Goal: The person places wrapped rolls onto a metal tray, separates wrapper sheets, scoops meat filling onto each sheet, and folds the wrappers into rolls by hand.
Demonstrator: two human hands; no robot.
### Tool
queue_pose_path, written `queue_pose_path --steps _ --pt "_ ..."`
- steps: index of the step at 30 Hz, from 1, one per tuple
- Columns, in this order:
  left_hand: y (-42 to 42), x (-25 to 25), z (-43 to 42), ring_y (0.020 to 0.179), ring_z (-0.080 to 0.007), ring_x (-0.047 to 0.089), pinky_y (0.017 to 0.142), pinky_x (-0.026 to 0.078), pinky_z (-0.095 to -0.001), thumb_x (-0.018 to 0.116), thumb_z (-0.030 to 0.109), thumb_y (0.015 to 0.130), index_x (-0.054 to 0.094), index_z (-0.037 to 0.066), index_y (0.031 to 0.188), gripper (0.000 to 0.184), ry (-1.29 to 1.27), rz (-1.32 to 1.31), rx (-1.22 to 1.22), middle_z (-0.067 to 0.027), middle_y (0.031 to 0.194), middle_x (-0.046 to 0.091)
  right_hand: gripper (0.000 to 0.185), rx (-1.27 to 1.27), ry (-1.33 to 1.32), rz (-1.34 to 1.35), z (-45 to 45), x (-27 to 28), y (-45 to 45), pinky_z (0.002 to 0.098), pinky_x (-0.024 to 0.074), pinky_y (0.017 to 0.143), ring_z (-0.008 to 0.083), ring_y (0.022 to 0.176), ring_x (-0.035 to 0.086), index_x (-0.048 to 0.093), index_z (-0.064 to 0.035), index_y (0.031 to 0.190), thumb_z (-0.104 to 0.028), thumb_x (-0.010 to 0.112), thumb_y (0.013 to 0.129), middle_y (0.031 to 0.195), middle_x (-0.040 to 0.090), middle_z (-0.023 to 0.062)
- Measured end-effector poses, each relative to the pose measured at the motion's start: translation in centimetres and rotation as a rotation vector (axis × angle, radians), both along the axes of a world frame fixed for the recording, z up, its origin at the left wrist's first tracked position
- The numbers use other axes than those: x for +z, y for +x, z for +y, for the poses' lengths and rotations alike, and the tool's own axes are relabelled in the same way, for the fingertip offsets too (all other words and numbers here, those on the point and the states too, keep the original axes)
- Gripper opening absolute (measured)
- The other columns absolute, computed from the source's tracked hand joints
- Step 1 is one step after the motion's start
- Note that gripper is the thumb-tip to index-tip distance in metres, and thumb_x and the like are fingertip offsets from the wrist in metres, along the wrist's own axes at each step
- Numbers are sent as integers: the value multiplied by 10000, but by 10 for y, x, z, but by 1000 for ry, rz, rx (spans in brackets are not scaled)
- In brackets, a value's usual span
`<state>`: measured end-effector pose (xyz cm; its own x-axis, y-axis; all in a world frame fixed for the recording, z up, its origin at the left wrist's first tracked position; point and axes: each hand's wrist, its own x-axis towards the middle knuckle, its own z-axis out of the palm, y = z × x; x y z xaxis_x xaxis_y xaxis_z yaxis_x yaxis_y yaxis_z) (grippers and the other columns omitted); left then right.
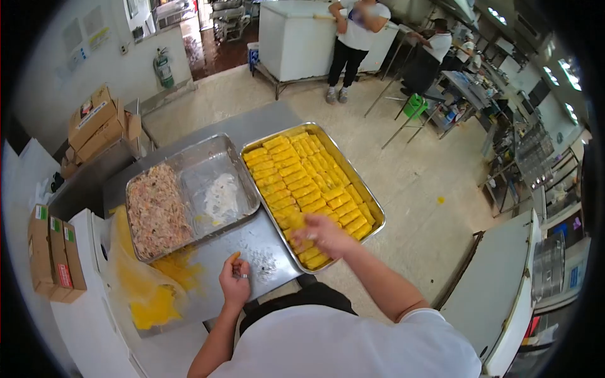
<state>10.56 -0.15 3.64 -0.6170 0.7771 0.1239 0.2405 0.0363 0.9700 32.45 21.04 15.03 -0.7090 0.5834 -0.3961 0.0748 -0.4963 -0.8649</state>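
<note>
My right hand [324,235] blurs over yellow rolls [296,175]; can't tell if pinching one. Left hand [236,281], beside it, loose, fingers apart. Go soft; keep rows below straight.

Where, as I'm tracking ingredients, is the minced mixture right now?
In the head view, the minced mixture fills the left side of the left metal tray, left of a white smear.

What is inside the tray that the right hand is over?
Yellow rolls packed in rows fill most of the tray. The right hand hides some rolls, and whatever lies beneath them is covered.
</note>
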Motion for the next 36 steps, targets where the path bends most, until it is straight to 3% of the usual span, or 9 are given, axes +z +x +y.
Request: queue_pose_path --steps 5,9,14,17,20,26,29,32,36 --pt "65 4 32 854 -107 641 790 541 -277 727 81 998 664 -20 1308 332 -45 -118 50 -42 959 700 394 -121 476 -263 133 35 80 361 576 845 216 961 707 681 59 1260 -130 747 922 1076 740 116" --pt "103 5 42 910 -95 624 837 521 -255 712 72 1015 644 -12 1349 350 -91 -110 66 -19 1015 665 484 38 840 -442 219 27 86 409 564 930 307 1046 722 673 60 1304 -109 718 853 1147 750 205" --pt "139 16 42 844 -102 628 783 531 -274 747 95 987 673 -13 1312 350 -100 -35 181 -36 963 707 470 367 1153 -540 231 -13 49 436 561 996 393 1148 711 725 -4 1294 -68 657 833 1235 744 243" --pt "150 14 37 844 -104 629 783 531 -275 749 100 986 672 -12 1316 357 -104 -4 204 -38 962 706 453 750 1218 -603 226 -45 44 451 569 997 400 1154 706 747 -31 1278 -57 632 841 1269 736 240" --pt "157 16 37 846 -104 631 782 531 -276 753 107 984 667 -15 1322 369 -60 -18 239 -40 966 705 417 493 923 -535 231 -41 50 453 576 976 392 1103 724 766 -40 1253 -79 617 866 1202 754 244" --pt "166 6 31 849 -102 638 784 541 -280 745 96 983 659 -15 1317 362 -101 -66 233 -40 965 700 352 608 1300 -527 218 -59 37 467 588 903 415 961 736 796 -59 1186 -212 682 890 1058 771 245" --pt "168 8 33 854 -94 619 781 531 -269 721 87 1000 652 -9 1316 337 -119 -73 169 -22 975 666 350 618 1235 -543 215 -50 36 485 583 940 418 1032 731 811 -90 1172 -272 665 911 1060 775 241" --pt "169 18 35 876 -100 626 795 539 -271 722 93 1008 649 -3 1319 334 -147 -81 109 -16 990 657 355 393 1346 -536 212 -52 45 497 586 929 446 1025 726 795 -22 1142 -261 667 913 1075 760 273" --pt "172 22 35 878 -102 646 805 550 -271 755 102 991 655 -5 1319 359 -170 -76 79 -25 983 684 378 199 1070 -816 202 -52 46 512 568 962 453 1087 705 758 48 1112 -265 681 916 1126 737 302"
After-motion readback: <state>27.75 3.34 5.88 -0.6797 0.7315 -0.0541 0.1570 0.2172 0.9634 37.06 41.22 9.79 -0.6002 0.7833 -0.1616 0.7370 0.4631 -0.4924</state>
